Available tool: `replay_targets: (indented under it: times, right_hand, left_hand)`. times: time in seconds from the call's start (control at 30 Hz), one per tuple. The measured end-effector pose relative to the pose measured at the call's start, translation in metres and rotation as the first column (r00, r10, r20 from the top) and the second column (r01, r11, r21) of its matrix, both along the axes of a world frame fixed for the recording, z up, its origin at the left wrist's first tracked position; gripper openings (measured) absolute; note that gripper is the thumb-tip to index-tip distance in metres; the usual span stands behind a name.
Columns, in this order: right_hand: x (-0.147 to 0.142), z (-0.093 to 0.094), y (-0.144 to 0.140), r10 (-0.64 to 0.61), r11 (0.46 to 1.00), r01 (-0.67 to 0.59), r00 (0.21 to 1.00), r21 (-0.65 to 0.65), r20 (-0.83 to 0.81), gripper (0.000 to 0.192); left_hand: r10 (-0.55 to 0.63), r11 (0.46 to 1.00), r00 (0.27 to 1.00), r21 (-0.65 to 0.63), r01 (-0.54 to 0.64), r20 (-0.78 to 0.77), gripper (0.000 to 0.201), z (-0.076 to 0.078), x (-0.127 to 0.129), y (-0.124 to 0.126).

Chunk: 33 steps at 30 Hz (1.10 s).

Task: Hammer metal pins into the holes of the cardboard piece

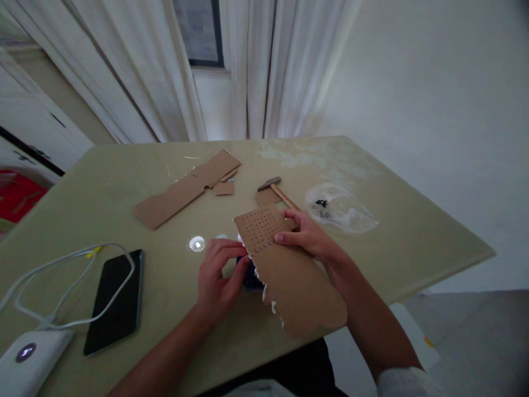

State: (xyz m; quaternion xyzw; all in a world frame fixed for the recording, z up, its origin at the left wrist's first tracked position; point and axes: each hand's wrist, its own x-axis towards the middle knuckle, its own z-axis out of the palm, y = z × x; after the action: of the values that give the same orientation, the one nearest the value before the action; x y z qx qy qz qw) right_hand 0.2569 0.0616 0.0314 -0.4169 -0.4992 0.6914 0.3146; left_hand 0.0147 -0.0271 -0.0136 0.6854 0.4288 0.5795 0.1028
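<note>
Together, 2 hands (264, 259) hold 1 perforated cardboard (289, 270).

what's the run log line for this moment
right hand: grip on perforated cardboard sheet | left hand: fingers at sheet's left edge | hammer behind on table | phone left

Phone (115, 300) left of hands, hammer (278, 190) behind, plastic bag (341, 209) right, all on table (413, 237)

Both hands (264, 259) on perforated cardboard (285, 264) — hammer (276, 187) beyond.
</note>
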Motion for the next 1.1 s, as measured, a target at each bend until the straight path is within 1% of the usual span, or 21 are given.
replay_targets:
  times: [0.2,0.37,0.5,0.6,0.7,0.77,0.8,0.87,0.93,0.97,1.03,1.1]
  right_hand:
    - [0.002,0.003,-0.001,0.022,1.000,-0.022,1.000,0.009,0.001,0.066]
    - [0.002,0.005,-0.003,0.025,1.000,-0.025,1.000,0.014,0.002,0.070]
    - [-0.001,0.007,-0.004,0.050,0.998,-0.051,0.998,0.034,0.027,0.064]
    - [-0.003,0.006,-0.004,0.064,0.997,-0.065,0.998,0.041,0.018,0.063]
    - [-0.004,0.006,-0.004,0.033,0.998,-0.034,0.999,0.050,0.020,0.065]
    - [-0.002,0.007,-0.005,-0.014,0.998,0.013,1.000,0.058,0.021,0.066]
    - [-0.002,0.007,-0.005,-0.043,0.997,0.042,0.999,0.063,0.022,0.066]
    - [0.000,0.008,-0.006,-0.096,0.992,0.093,0.995,0.079,0.026,0.067]
    - [0.001,0.008,-0.006,-0.120,0.988,0.116,0.992,0.099,0.028,0.068]
    - [0.001,0.007,-0.006,-0.121,0.987,0.117,0.992,0.109,0.030,0.068]
    - [0.001,0.007,-0.007,-0.119,0.985,0.113,0.992,0.133,0.035,0.067]
    - [-0.001,0.008,-0.008,-0.110,0.983,0.101,0.993,0.152,0.051,0.065]
  left_hand:
    - [-0.001,1.000,1.000,0.005,0.001,0.014,0.015,0.001,0.001,-0.004]
    - [-0.001,1.000,1.000,0.004,0.001,0.020,0.015,-0.004,0.002,-0.005]
    - [-0.002,1.000,0.999,0.023,0.001,0.054,0.011,-0.008,0.002,-0.006]
    - [-0.001,1.000,0.998,0.026,0.000,0.064,0.011,-0.009,0.000,-0.006]
    - [0.008,1.000,0.999,-0.009,-0.007,0.036,0.011,-0.010,-0.002,-0.006]
    - [0.022,0.997,1.000,-0.068,-0.021,0.015,0.012,-0.009,-0.001,-0.005]
    - [0.042,0.994,0.999,-0.097,-0.039,0.028,0.013,-0.009,0.000,-0.005]
    - [0.108,0.988,0.988,-0.124,-0.094,0.108,0.020,-0.007,0.002,-0.004]
    - [0.164,0.985,0.971,-0.080,-0.152,0.176,0.028,-0.004,0.002,-0.004]
    - [0.175,0.984,0.971,-0.036,-0.172,0.164,0.029,-0.002,0.001,-0.004]
    - [0.182,0.982,0.982,0.049,-0.184,0.048,0.029,0.002,-0.002,-0.004]
    - [0.187,0.979,0.979,0.102,-0.178,-0.082,0.025,0.006,-0.005,-0.003]
